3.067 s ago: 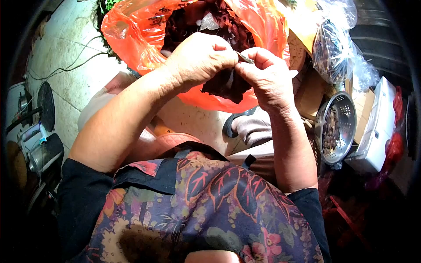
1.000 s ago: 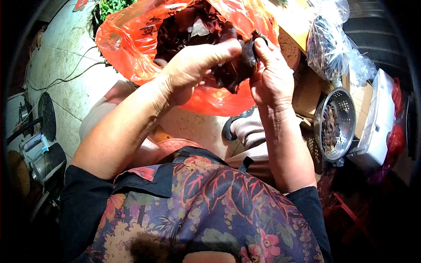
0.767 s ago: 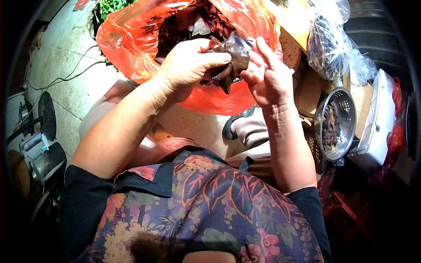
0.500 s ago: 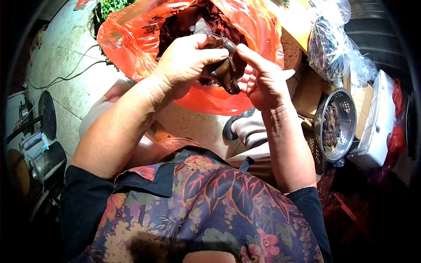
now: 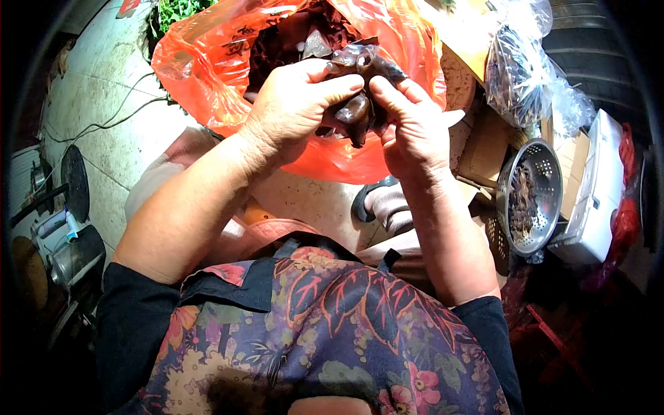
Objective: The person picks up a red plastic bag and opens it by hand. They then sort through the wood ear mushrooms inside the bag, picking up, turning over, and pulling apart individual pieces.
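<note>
Between my two hands is a dark, glossy brown piece of wood ear mushroom [image 5: 356, 111], its lobes folded and hanging down. My left hand [image 5: 287, 100] pinches its left side between thumb and fingers. On the other side, my right hand [image 5: 415, 128] grips it with the thumb on top and fingers behind. Both hands are over the mouth of a red plastic bag [image 5: 197, 69]. More dark reddish-brown pieces [image 5: 280, 48] lie inside the bag, one showing a grey face [image 5: 317, 45]. My hands hide part of the contents.
At right stands a tilted steel colander [image 5: 546, 176] with dark scraps in it, beside a white box [image 5: 591, 190]. Clear plastic bags [image 5: 519, 76] and cardboard [image 5: 484, 155] are behind it. Green leaves [image 5: 180, 10] lie at the upper left, and a cable [image 5: 104, 124] crosses the floor.
My right hand has closed from loosely spread fingers to a grip on the mushroom's right side. The piece has been turned and spread, with a lobe now raised toward the upper right.
</note>
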